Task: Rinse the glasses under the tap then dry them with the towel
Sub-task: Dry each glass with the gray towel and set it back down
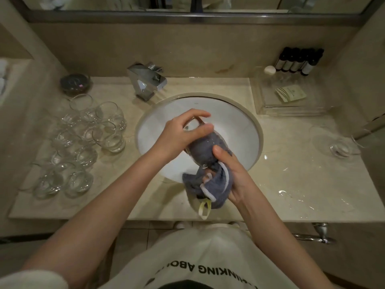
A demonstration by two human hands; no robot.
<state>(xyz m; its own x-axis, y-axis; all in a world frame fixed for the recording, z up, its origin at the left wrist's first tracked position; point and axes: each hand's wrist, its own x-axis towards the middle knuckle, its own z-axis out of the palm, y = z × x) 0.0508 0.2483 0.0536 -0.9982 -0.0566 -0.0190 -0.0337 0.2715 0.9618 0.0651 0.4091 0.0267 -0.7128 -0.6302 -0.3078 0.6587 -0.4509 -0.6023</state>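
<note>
Your right hand [235, 176] clamped the towel [208, 184] into the glass [205, 142] above the sink [239, 122], drying inside; your left hand [183, 132] fingers gripped its base, probably to steady it.

One clear glass [198, 130] is held tilted over the white sink basin [239, 130], its base toward the tap side and its mouth toward the person. A grey-blue towel [205, 147] with a white edge is stuffed inside it; the rest of the towel hangs out of the mouth, with a pale yellow loop at the bottom. On the counter left of the sink a cluster of clear glasses [83, 140] stands close together, many touching. One more glass [341, 148] is on the counter right of the sink, well apart. The chrome tap [148, 84] stands behind the basin.
</note>
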